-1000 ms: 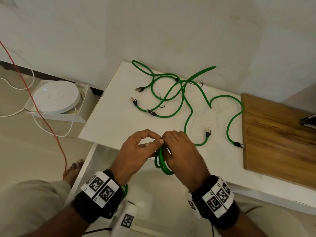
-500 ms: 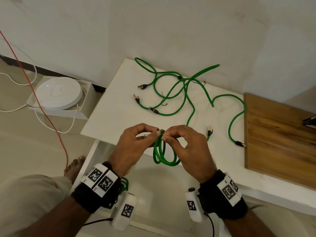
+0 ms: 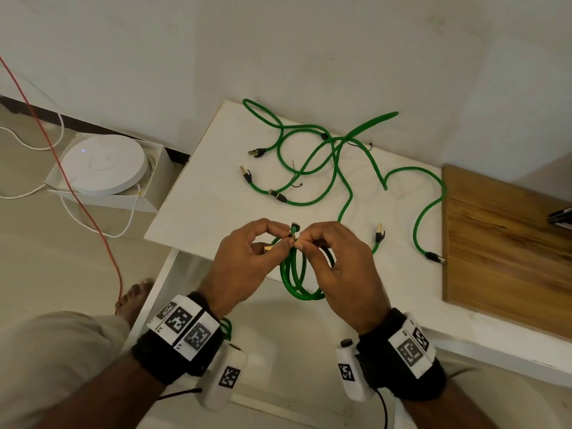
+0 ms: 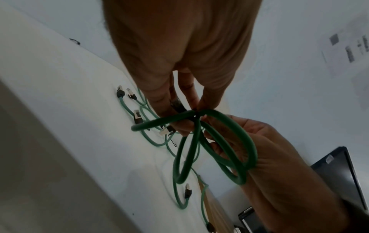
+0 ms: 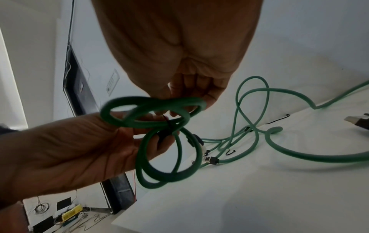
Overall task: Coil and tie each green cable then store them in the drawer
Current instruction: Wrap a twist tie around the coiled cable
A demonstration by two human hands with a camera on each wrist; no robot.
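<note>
The white rectangular tabletop carries several loose green braided cables at twelve o'clock from the hands. Just over its near edge hangs the coiled green cable, pinched at its top between the left hand and the right hand. Both sets of fingers are curled tight there, working a thin black tie. Best to keep the loops bunched while twisting it snug.

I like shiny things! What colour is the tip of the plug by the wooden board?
Gold, on a black plug; the head view shows it best.
</note>
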